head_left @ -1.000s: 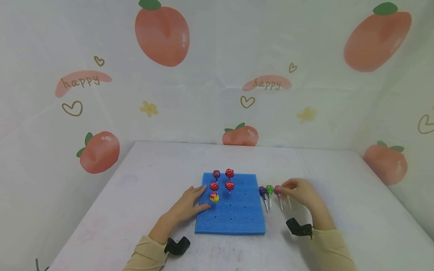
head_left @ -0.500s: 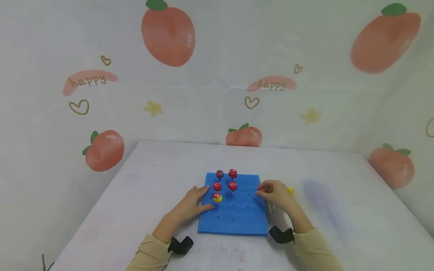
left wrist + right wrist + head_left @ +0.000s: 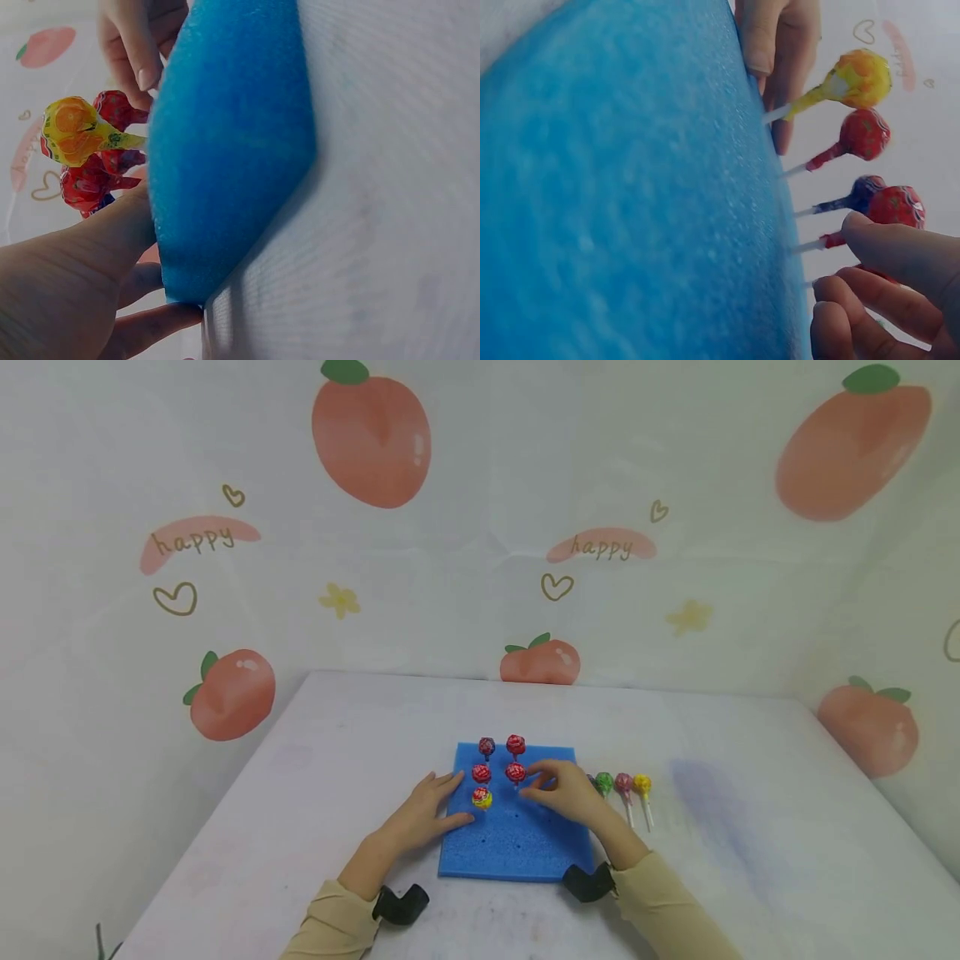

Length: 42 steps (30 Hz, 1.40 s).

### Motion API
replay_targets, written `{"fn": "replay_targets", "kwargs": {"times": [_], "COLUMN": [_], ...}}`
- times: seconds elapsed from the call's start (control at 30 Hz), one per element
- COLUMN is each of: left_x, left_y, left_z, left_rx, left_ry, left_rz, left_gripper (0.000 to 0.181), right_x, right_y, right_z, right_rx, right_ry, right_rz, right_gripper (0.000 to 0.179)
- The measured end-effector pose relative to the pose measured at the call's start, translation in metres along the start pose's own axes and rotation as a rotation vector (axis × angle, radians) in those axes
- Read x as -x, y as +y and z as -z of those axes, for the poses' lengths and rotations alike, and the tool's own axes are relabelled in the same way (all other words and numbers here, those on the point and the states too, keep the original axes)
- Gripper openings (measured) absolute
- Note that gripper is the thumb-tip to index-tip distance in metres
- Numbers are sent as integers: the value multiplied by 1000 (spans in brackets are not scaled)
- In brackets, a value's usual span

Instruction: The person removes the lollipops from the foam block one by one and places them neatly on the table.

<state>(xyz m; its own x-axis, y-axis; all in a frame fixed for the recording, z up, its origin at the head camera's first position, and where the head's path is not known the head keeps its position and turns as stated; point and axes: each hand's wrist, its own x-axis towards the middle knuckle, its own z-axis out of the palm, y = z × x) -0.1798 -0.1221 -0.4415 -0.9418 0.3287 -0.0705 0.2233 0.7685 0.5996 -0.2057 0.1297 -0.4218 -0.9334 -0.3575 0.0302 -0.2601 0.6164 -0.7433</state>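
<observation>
A blue foam board (image 3: 517, 847) bears several upright lollipops. My left hand (image 3: 420, 814) rests on its left edge, thumb on top, fingers extended along the edge. A yellow-and-red lollipop (image 3: 482, 798) stands near that thumb. Above the board, my right hand (image 3: 566, 791) has reached a red lollipop (image 3: 515, 772); in the right wrist view, thumb and bent fingers are spread apart beside its stick, with no grip seen. Another red lollipop (image 3: 481, 773) stands left of it. Behind are a dark blue-and-red lollipop (image 3: 487, 746) and a third red lollipop (image 3: 515, 744).
Right of the board lie a green lollipop (image 3: 603, 783), a pink lollipop (image 3: 624, 783) and a yellow lollipop (image 3: 642, 785) on the white table (image 3: 720, 735). A purple one is mostly hidden by my right hand. Small holes dot the board's front half.
My right hand has moved left from the loose lollipops, over the board, to the red lollipop. The left hand stays on the board's edge. The view has shifted slightly.
</observation>
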Motion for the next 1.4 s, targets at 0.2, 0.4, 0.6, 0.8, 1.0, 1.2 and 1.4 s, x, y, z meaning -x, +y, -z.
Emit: {"fn": "replay_targets", "kwargs": {"times": [0.2, 0.4, 0.6, 0.8, 1.0, 1.2, 1.4], "left_x": [0, 0, 1, 1, 2, 3, 3], "left_y": [1, 1, 1, 2, 3, 4, 2], "left_z": [0, 0, 0, 1, 2, 3, 2], "left_rx": [-9, -7, 1, -2, 2, 3, 4], "left_ry": [-1, 0, -1, 4, 1, -2, -1], "left_rz": [5, 8, 1, -6, -9, -12, -13], "left_gripper": [72, 72, 72, 72, 72, 72, 72], "right_x": [-1, -2, -4, -5, -5, -4, -2], "right_y": [-1, -5, -6, -9, -12, -14, -19], "right_z": [-4, -7, -11, -15, -16, -14, -7], "right_rx": [-4, -14, -13, -20, -9, -19, -36], "right_ry": [-13, 1, 22, 62, 91, 91, 98], "right_rz": [-5, -1, 7, 44, 21, 50, 69], "right_gripper": [34, 30, 26, 22, 17, 17, 17]}}
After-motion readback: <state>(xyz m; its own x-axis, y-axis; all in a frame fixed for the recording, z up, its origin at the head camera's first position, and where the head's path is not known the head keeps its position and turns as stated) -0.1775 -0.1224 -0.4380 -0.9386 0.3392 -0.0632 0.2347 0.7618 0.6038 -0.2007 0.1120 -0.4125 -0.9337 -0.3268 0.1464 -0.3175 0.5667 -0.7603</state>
